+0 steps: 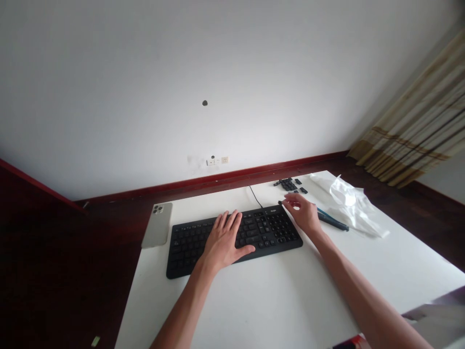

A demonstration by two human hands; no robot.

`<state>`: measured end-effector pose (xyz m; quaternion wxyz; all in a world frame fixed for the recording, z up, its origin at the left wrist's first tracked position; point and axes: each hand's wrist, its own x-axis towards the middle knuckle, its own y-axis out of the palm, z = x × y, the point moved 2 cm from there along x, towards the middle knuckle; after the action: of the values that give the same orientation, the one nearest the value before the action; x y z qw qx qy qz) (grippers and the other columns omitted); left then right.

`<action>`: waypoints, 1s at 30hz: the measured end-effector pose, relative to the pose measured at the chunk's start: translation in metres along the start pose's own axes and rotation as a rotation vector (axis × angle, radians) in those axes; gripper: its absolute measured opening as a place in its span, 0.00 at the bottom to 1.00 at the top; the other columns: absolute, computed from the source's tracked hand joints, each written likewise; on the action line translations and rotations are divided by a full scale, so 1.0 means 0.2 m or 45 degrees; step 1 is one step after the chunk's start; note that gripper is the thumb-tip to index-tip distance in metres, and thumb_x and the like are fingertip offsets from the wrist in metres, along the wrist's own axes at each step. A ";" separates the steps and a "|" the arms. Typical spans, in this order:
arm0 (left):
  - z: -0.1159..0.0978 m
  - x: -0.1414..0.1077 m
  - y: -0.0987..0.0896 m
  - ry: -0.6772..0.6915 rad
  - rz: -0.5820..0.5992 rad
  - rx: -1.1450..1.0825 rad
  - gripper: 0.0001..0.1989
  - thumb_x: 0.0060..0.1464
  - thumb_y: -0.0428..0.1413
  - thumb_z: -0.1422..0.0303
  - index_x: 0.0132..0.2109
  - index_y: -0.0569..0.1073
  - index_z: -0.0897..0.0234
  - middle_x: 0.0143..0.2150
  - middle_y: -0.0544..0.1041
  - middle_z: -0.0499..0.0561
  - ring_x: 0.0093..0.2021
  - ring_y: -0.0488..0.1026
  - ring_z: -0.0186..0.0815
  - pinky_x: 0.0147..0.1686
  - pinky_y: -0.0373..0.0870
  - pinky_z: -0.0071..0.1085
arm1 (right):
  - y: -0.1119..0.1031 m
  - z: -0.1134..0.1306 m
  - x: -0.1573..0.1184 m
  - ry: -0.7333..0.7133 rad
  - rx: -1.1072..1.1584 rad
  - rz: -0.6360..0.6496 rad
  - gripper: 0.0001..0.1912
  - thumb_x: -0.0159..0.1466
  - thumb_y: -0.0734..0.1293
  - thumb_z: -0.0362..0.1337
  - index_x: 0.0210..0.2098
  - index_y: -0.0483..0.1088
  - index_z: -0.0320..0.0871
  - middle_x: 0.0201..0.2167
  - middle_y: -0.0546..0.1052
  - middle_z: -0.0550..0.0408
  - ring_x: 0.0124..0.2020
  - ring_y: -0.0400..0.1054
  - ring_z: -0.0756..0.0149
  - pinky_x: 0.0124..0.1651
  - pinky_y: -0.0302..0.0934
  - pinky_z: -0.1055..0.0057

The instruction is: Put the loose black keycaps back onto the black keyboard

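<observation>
A black wired keyboard lies across the white table, a little askew. My left hand rests on its middle with fingers spread, covering some of the keys. Past the keyboard's far right corner, my right hand pinches a small black keycap between thumb and fingers. Just beyond that hand sits a cluster of loose black keycaps. A slim black and blue tool lies to the right, partly hidden behind the right hand; its kind cannot be made out.
A phone lies face down at the table's left edge. Crumpled white plastic is spread at the right. The keyboard's cable runs off the far edge. Near the bottom right is a red and dark item. A wall stands behind.
</observation>
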<state>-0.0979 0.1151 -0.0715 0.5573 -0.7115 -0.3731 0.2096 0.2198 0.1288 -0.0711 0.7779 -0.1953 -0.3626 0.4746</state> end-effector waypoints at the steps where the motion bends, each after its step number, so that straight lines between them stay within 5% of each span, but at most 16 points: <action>1: 0.00 0.00 0.00 0.002 -0.001 0.000 0.51 0.58 0.44 0.33 0.76 0.47 0.61 0.77 0.49 0.55 0.76 0.46 0.55 0.73 0.46 0.53 | 0.00 0.03 -0.01 -0.011 0.030 0.013 0.15 0.63 0.68 0.49 0.40 0.78 0.46 0.34 0.82 0.53 0.35 0.77 0.58 0.45 0.70 0.61; 5: 0.00 0.00 0.00 0.007 0.001 0.007 0.51 0.58 0.44 0.34 0.77 0.46 0.61 0.77 0.49 0.55 0.76 0.46 0.55 0.73 0.46 0.52 | 0.03 0.09 -0.02 -0.065 0.028 0.136 0.12 0.64 0.67 0.47 0.36 0.78 0.46 0.32 0.82 0.54 0.34 0.76 0.59 0.44 0.70 0.62; 11: 0.00 0.00 0.00 0.009 0.010 0.019 0.51 0.59 0.44 0.34 0.77 0.46 0.61 0.77 0.49 0.55 0.76 0.46 0.55 0.73 0.46 0.53 | 0.04 0.01 -0.01 -0.018 -0.015 0.026 0.16 0.68 0.62 0.44 0.46 0.79 0.47 0.44 0.82 0.51 0.34 0.74 0.61 0.45 0.69 0.60; 17: -0.01 0.00 -0.01 0.002 0.015 0.008 0.50 0.59 0.43 0.34 0.76 0.46 0.61 0.77 0.49 0.55 0.76 0.47 0.55 0.73 0.46 0.53 | 0.08 0.04 0.18 -0.330 -0.091 0.092 0.18 0.69 0.62 0.40 0.55 0.75 0.44 0.54 0.77 0.46 0.41 0.74 0.61 0.44 0.70 0.63; 22: 0.00 0.00 -0.01 0.003 0.020 -0.001 0.51 0.58 0.43 0.33 0.76 0.46 0.62 0.78 0.48 0.55 0.76 0.45 0.55 0.73 0.46 0.52 | 0.21 0.06 0.43 -0.551 -0.418 0.370 0.17 0.65 0.66 0.32 0.52 0.78 0.40 0.51 0.81 0.44 0.52 0.72 0.50 0.60 0.63 0.53; 26: 0.00 0.00 -0.02 0.010 0.020 -0.015 0.51 0.58 0.44 0.34 0.76 0.46 0.60 0.78 0.49 0.55 0.76 0.45 0.55 0.73 0.46 0.53 | 0.29 0.08 0.47 -0.453 -0.476 0.455 0.13 0.64 0.65 0.29 0.44 0.81 0.40 0.46 0.82 0.43 0.47 0.76 0.52 0.53 0.65 0.60; 30: -0.01 0.00 -0.02 0.014 0.014 -0.010 0.50 0.59 0.45 0.34 0.77 0.45 0.60 0.77 0.50 0.56 0.76 0.45 0.56 0.72 0.47 0.54 | 0.25 0.15 0.37 -0.387 -0.405 0.452 0.14 0.67 0.64 0.32 0.43 0.81 0.42 0.42 0.83 0.46 0.42 0.77 0.56 0.49 0.67 0.64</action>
<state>-0.0978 0.1155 -0.0670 0.5553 -0.7170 -0.3668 0.2073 0.1882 0.2162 -0.0562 0.5788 -0.3019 -0.5052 0.5645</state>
